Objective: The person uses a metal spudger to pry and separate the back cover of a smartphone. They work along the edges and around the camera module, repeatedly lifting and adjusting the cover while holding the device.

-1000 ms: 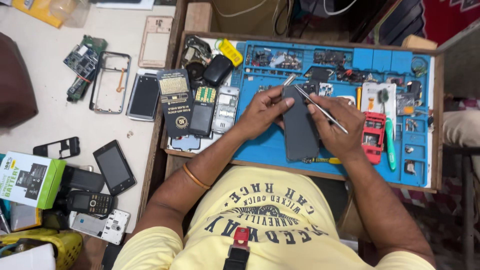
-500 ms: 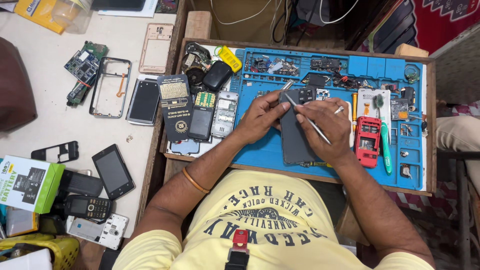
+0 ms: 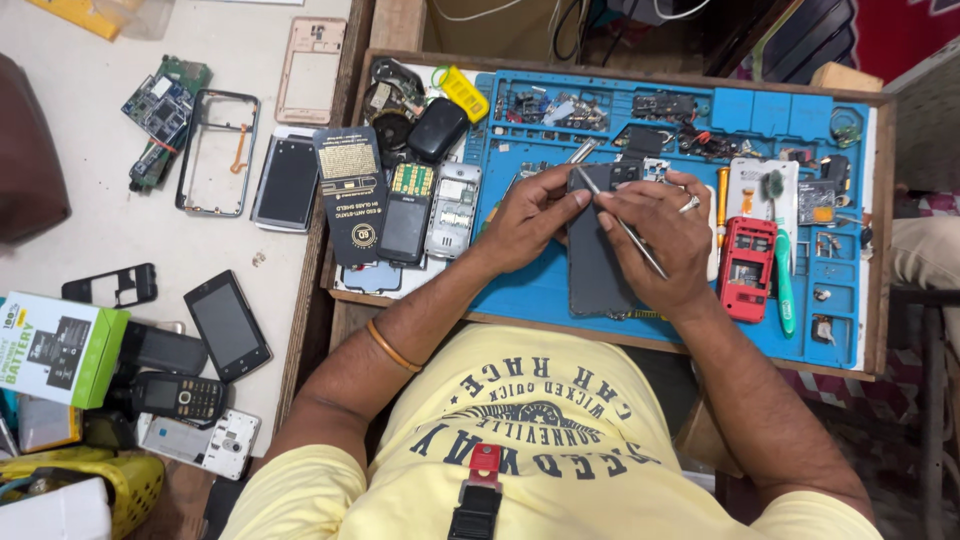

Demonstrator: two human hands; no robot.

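Observation:
A dark grey phone (image 3: pixel 592 262) lies face down on the blue repair mat (image 3: pixel 540 290), its top end under my fingers. My left hand (image 3: pixel 528 218) pinches the phone's upper left edge with thumb and forefinger. My right hand (image 3: pixel 655 240) holds thin metal tweezers (image 3: pixel 622 222), their tip at the phone's top near my left fingertips. A ring is on my right hand and an orange bangle (image 3: pixel 390 348) on my left wrist.
The mat sits in a wooden tray (image 3: pixel 884 240) holding a red phone frame (image 3: pixel 745 268), a green toothbrush (image 3: pixel 782 272), small parts and several phones (image 3: pixel 455 208). The white table at left carries phone frames, a circuit board (image 3: pixel 160 105), a black phone (image 3: pixel 226 326) and a green box (image 3: pixel 58 348).
My hands and the tweezers have stayed on the phone's top end, with only small finger movements. The view has shifted a little.

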